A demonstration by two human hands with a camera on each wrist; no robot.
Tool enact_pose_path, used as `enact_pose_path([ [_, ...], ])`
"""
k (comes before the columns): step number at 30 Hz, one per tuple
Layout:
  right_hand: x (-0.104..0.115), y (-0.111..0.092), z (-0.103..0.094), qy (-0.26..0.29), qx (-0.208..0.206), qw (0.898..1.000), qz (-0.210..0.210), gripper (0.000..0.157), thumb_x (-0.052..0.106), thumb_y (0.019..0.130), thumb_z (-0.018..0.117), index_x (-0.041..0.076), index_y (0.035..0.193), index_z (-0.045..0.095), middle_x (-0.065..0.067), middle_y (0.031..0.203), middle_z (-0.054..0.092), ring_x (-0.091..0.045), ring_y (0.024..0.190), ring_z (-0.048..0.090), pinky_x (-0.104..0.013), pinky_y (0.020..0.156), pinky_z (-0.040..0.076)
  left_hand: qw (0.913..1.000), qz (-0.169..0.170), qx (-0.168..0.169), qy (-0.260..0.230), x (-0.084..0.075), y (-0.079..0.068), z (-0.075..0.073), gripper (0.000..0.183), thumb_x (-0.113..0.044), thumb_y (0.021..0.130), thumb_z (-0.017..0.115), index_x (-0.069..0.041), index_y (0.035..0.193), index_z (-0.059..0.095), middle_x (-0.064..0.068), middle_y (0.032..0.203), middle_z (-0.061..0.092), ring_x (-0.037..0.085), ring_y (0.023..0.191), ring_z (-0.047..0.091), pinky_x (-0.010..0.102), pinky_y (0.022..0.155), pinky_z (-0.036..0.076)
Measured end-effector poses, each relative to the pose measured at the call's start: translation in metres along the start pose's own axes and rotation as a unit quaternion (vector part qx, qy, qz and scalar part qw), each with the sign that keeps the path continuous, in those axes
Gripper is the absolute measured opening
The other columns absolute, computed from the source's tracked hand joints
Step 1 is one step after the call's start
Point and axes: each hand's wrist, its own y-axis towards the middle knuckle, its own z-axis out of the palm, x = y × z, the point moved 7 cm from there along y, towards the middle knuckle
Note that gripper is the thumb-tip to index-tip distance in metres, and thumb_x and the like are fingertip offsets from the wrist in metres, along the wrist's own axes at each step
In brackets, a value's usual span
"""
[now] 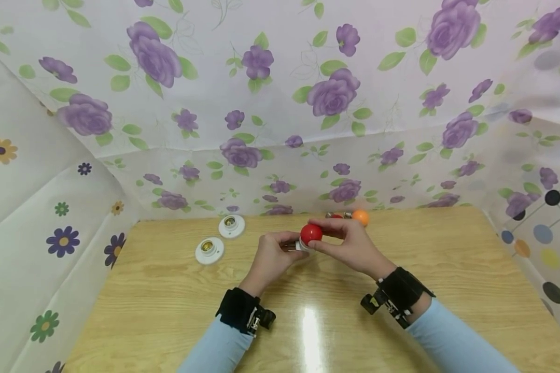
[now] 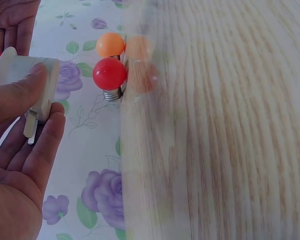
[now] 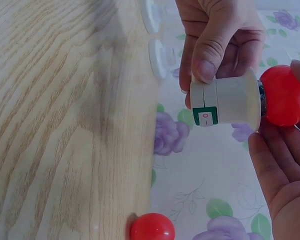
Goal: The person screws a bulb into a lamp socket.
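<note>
My left hand [image 1: 271, 259] grips a white plug-in bulb socket [image 3: 230, 100] between thumb and fingers. Two flat metal prongs [image 2: 30, 127] stick out of its base, and a green-edged switch [image 3: 205, 116] shows on its side. My right hand [image 1: 352, 246] holds a red bulb [image 1: 311, 234] by its round end. The bulb's base sits at the socket's mouth, with a strip of metal showing between them in the right wrist view. How deep the base goes inside is hidden.
Behind my right hand, another red bulb [image 2: 109, 73] and an orange bulb [image 1: 360, 217] lie near the table's back edge. Two round white lamp holders, one farther back [image 1: 231, 226] and one nearer [image 1: 209, 250], rest on the wooden table [image 1: 168, 311] to the left. Flowered sheeting [image 1: 280, 119] rises behind.
</note>
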Motion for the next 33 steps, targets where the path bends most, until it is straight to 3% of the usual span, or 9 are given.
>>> enact_pose_path([
  [9, 0.012, -0.001, -0.001, -0.002, -0.043, 0.999, 0.001, 0.044, 0.022, 0.079, 0.075, 0.011, 0.119, 0.062, 0.001, 0.113, 0.062, -0.018, 0.103, 0.058, -0.033, 0.084, 0.047, 0.9999, 0.007, -0.01, -0.006, -0.002, -0.001, 0.0, 0.031, -0.012, 0.072, 0.079, -0.015, 0.101, 0.07, -0.009, 0.095, 0.066, 0.006, 0.085, 0.062, 0.025, 0.073, 0.05],
  [18, 0.025, -0.004, -0.002, -0.001, -0.076, 0.997, -0.008, 0.044, 0.018, 0.076, 0.076, 0.007, 0.117, 0.063, -0.004, 0.111, 0.062, -0.021, 0.099, 0.059, -0.035, 0.079, 0.05, 0.9999, 0.006, -0.01, -0.006, -0.003, -0.001, -0.001, 0.03, -0.015, 0.074, 0.078, -0.016, 0.102, 0.07, -0.009, 0.095, 0.066, 0.007, 0.086, 0.062, 0.025, 0.073, 0.05],
  [26, 0.03, -0.004, -0.005, -0.02, -0.063, 0.998, -0.018, 0.05, 0.021, 0.077, 0.076, 0.012, 0.123, 0.059, 0.0, 0.119, 0.06, -0.019, 0.106, 0.056, -0.035, 0.087, 0.046, 0.9999, 0.007, -0.01, -0.01, -0.001, 0.0, -0.001, 0.029, -0.012, 0.073, 0.078, -0.014, 0.101, 0.07, -0.008, 0.095, 0.066, 0.007, 0.085, 0.062, 0.025, 0.073, 0.05],
  [33, 0.01, 0.0, -0.004, -0.037, -0.02, 0.999, -0.022, 0.054, 0.029, 0.081, 0.073, 0.023, 0.13, 0.054, 0.006, 0.129, 0.053, -0.014, 0.118, 0.047, -0.038, 0.095, 0.039, 0.9999, 0.001, -0.009, -0.009, 0.001, 0.0, -0.002, 0.03, -0.012, 0.072, 0.079, -0.015, 0.101, 0.07, -0.007, 0.095, 0.066, 0.007, 0.085, 0.062, 0.025, 0.073, 0.05],
])
